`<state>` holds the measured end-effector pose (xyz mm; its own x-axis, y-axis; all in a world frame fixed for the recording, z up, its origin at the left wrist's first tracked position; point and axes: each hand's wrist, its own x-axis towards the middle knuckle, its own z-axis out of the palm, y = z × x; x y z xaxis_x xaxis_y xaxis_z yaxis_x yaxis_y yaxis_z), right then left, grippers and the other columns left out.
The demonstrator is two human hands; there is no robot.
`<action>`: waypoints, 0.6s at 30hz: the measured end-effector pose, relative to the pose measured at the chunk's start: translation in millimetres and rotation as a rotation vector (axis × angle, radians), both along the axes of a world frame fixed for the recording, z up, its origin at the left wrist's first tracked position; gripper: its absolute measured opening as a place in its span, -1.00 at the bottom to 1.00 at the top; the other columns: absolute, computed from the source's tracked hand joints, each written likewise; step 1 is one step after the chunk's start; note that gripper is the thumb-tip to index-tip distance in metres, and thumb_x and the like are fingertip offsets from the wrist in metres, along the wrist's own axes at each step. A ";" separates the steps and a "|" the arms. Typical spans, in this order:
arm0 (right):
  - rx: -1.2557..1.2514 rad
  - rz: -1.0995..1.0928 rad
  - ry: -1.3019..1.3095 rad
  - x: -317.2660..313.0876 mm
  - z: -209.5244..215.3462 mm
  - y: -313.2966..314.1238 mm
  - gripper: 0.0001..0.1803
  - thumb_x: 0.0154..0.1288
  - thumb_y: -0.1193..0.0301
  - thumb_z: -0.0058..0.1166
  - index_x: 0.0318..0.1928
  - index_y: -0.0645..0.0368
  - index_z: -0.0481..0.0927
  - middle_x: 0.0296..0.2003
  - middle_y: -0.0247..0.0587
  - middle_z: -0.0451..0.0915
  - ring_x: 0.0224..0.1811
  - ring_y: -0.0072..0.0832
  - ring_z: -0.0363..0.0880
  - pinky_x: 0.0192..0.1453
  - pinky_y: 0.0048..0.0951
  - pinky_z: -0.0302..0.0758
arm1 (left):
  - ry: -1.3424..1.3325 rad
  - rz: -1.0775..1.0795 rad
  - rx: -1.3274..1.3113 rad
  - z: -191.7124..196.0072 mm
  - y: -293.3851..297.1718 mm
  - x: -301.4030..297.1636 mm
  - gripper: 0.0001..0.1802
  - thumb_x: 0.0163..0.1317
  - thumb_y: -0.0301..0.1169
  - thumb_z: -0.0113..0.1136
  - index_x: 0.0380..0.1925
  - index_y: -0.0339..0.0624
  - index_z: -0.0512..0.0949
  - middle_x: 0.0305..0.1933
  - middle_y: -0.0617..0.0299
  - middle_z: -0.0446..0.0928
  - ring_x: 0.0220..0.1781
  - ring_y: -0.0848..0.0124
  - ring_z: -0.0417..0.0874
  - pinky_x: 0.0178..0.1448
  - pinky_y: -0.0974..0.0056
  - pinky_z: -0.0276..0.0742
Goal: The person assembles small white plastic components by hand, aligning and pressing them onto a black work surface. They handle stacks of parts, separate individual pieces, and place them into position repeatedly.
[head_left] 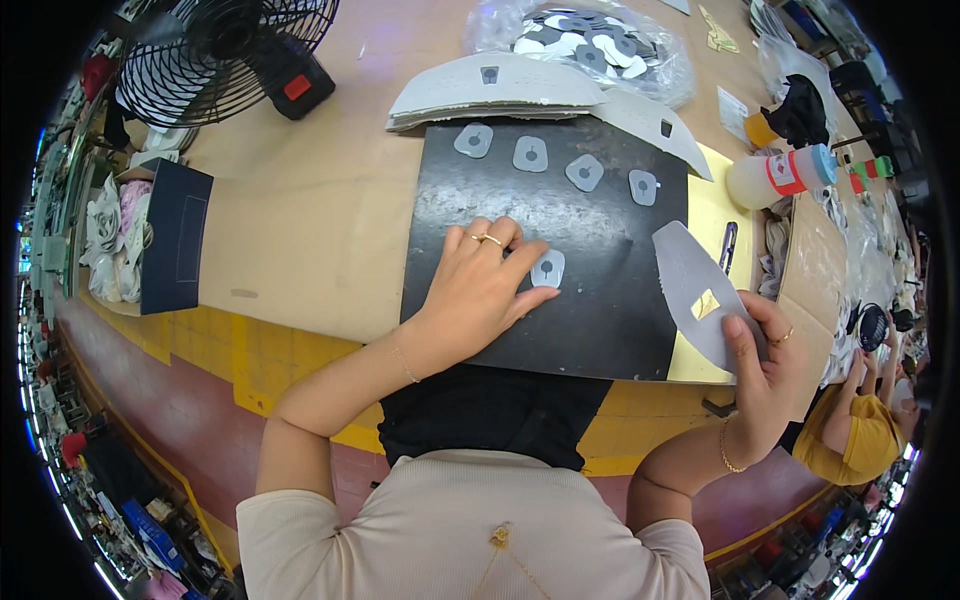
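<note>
Where the counter (300, 230) meets the person's body, a black mat (560, 240) lies flat on it, and both hands work over that mat. The left hand (480, 285) rests palm down on the mat's near left part, fingers spread flat, its fingertips touching a small grey rounded patch (548, 268) with a dark hole in it. The right hand (760, 370) is at the mat's near right corner, closed around the lower end of a long grey curved sheet piece (695, 290) that carries a small gold mark; the piece tilts up and leftward over the mat's right edge. Under the mat on the right a yellow sheet (712, 200) shows, with a dark clip-like tool (727, 246) lying on it. Farther up the mat, four more grey patches (558, 163) sit in a row, apart from one another. Beyond the mat's far edge lies a stack of pale grey cut sheets (500, 90), and behind it a clear bag of grey and white patches (590, 40). A white squeeze bottle (775, 175) lies on its side at the right, and a black fan (215, 50) stands at the far left.
</note>
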<state>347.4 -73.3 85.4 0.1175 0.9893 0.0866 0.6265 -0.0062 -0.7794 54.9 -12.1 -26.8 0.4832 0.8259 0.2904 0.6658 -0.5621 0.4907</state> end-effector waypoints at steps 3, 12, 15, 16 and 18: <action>0.003 0.011 -0.012 -0.5 2.7 -1.6 -0.81 0.42 0.50 0.21 -0.04 0.35 0.69 -0.38 -0.25 0.67 -0.37 -0.64 0.52 -0.26 -0.57 0.42 | 0.034 0.018 0.065 -1.9 8.8 8.3 -0.51 0.13 -0.14 0.50 0.02 -0.10 0.64 -0.14 0.23 0.46 -0.08 0.25 0.45 0.04 0.15 0.25; -0.004 0.027 -0.018 -5.4 -3.6 2.0 -0.85 0.39 0.54 0.20 -0.09 0.36 0.67 -0.42 -0.21 0.63 -0.40 -0.57 0.52 -0.27 -0.52 0.42 | 0.060 0.022 0.184 -8.6 48.8 16.5 -0.45 0.18 -0.08 0.44 0.08 -0.16 0.60 -0.14 0.14 0.47 -0.09 0.18 0.46 0.01 0.12 0.29; 0.015 0.036 0.009 -3.6 -7.6 1.7 -0.87 0.39 0.55 0.19 -0.11 0.35 0.67 -0.44 -0.25 0.60 -0.41 -0.60 0.47 -0.30 -0.54 0.37 | 0.028 0.013 0.187 -7.2 49.2 13.8 -0.28 0.18 0.00 0.43 0.20 -0.25 0.53 -0.11 0.10 0.48 -0.08 0.17 0.48 0.01 0.11 0.30; 0.014 0.030 0.016 -2.4 -8.1 0.7 -0.87 0.39 0.55 0.19 -0.12 0.35 0.66 -0.44 -0.26 0.59 -0.42 -0.61 0.46 -0.31 -0.54 0.36 | 0.000 0.007 0.178 -5.8 48.4 13.6 -0.26 0.18 0.02 0.43 0.22 -0.27 0.52 -0.10 0.09 0.49 -0.08 0.16 0.48 0.02 0.11 0.30; 0.007 0.005 0.049 -0.9 -11.1 -0.1 -0.88 0.40 0.54 0.19 -0.13 0.35 0.66 -0.45 -0.28 0.58 -0.42 -0.63 0.44 -0.32 -0.56 0.33 | -0.032 -0.003 0.115 -3.2 47.0 7.9 -0.20 0.19 0.06 0.42 0.29 -0.25 0.48 -0.06 0.08 0.50 -0.02 0.15 0.50 0.10 0.11 0.32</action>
<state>346.4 -73.4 74.3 0.1167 0.9893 0.0875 0.5878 0.0022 -0.8090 62.8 34.9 -29.9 0.4749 0.7847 0.3984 0.6491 -0.6180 0.4435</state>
